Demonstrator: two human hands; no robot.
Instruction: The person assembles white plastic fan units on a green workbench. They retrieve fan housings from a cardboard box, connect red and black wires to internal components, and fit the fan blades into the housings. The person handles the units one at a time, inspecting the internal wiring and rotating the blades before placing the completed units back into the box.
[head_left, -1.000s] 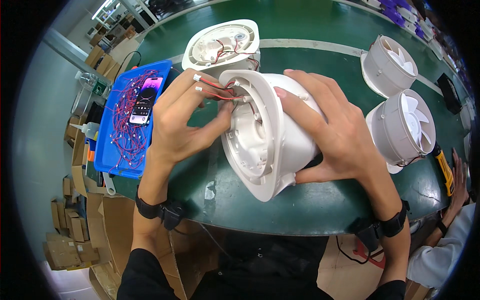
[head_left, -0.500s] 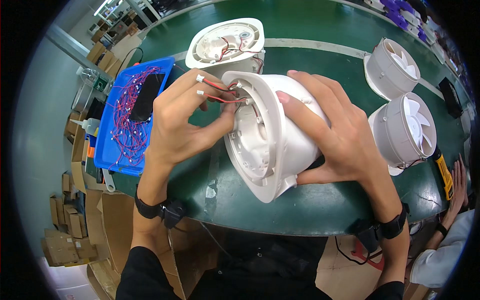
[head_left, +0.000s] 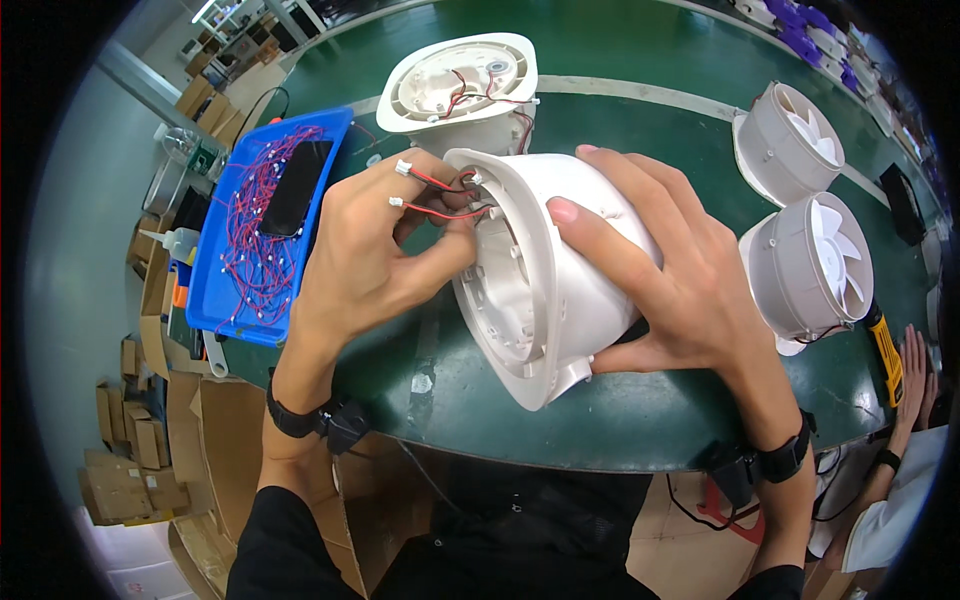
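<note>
A white plastic fan housing point(head_left: 590, 235) is tilted in front of me, its open side turned to the left. My right hand point(head_left: 680, 270) grips its rounded body, thumb and fingers spread round it. At the upper rim, my left hand point(head_left: 375, 250) pinches red and black wires point(head_left: 440, 211) that come out of the housing. Small white connectors point(head_left: 404, 168) on the wire ends stick out over the left fingers. Those fingertips are partly hidden behind the wires and the rim.
A blue tray point(head_left: 203, 300) at left holds many red wires and a black phone point(head_left: 297, 188). Behind stands another white housing point(head_left: 400, 110). Two white fan units point(head_left: 785, 270) sit at right, near a yellow-black tool point(head_left: 884, 350) and another person's hand point(head_left: 912, 375).
The left fingers have shifted slightly at the wires, and the lower connector has moved a little left and down. The right hand keeps its hold on the housing.
</note>
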